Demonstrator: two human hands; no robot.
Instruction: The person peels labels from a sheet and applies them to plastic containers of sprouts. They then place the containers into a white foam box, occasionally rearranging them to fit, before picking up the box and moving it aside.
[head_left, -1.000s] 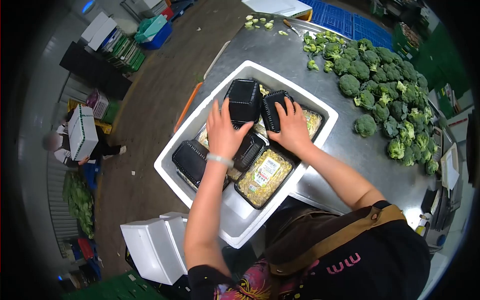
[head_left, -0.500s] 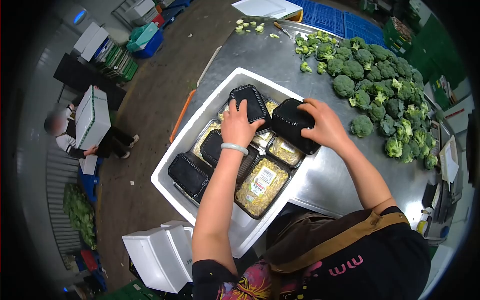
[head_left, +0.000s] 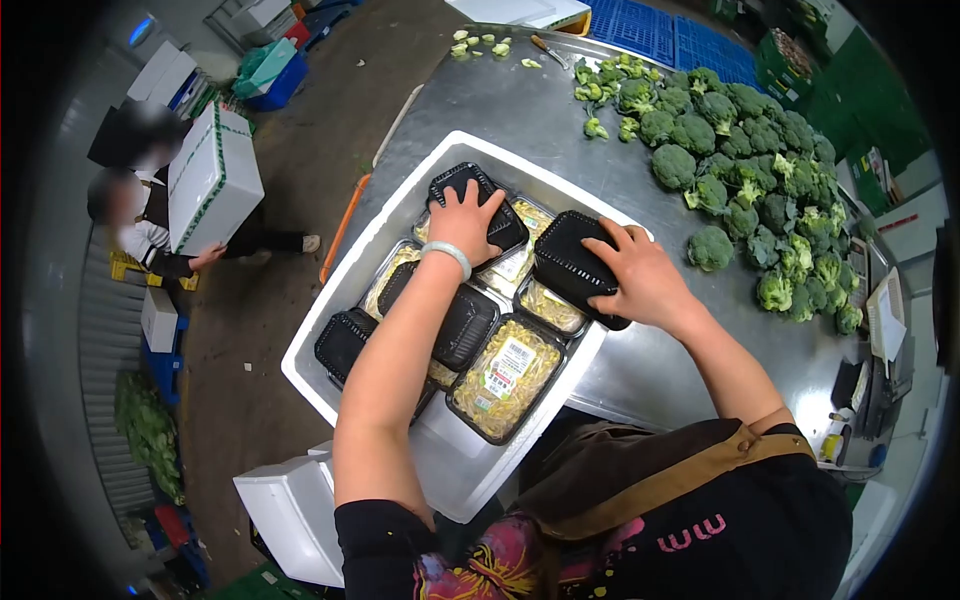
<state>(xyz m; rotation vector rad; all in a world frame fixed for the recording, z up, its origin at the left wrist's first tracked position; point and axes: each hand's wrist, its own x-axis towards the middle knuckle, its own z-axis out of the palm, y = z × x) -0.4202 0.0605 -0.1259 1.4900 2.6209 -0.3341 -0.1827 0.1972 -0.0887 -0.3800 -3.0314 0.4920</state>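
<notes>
A white foam box [head_left: 440, 465] sits tilted in view at the table's edge, holding several black plastic trays. My left hand [head_left: 462, 222] lies with spread fingers on an upturned black tray [head_left: 510, 228] at the box's far corner. Thumb and fingers of my right hand [head_left: 645, 275] span another upturned black tray [head_left: 568, 255] at the right wall, over a film-covered tray. Nearest me, a labelled tray of bean sprouts [head_left: 505, 380] faces up. Beside it are an upturned middle tray [head_left: 465, 325] and a left one [head_left: 342, 340], partly behind my left forearm.
Broccoli heads [head_left: 740, 150] cover the right of the metal table [head_left: 480, 90]. A knife [head_left: 548, 50] lies at its far edge. On the left, a person [head_left: 150, 240] carries a taped white box [head_left: 215, 180]. Another white foam box [head_left: 290, 515] stands below.
Both trays under my hands have shifted slightly left in view. My left fingers have spread over their tray. The person with the box has moved, and a second blurred head shows behind.
</notes>
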